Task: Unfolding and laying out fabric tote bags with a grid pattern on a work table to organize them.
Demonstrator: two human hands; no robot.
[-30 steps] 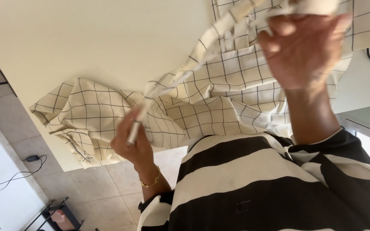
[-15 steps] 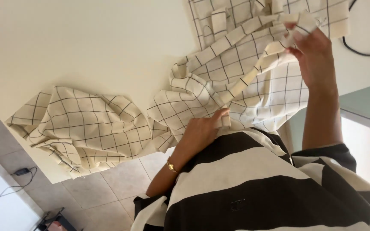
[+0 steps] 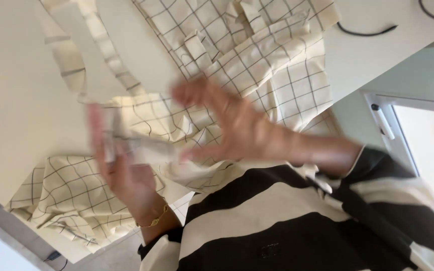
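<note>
Over checked cloth (image 3: 257, 65), blurred left hand (image 3: 121, 170), strap (image 3: 141, 148) indistinct.

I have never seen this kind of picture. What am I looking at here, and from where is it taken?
A camera on a person's head looks down at their own two hands. On the pale table lies a crumpled cream cloth with a dark grid pattern. The left hand, wearing a thin bracelet, grips a strip of that cloth. The right hand is spread open above the cloth; motion blur hides whether it touches. The striped sweater is the person's own. A black cable lies at the table's far edge.
</note>
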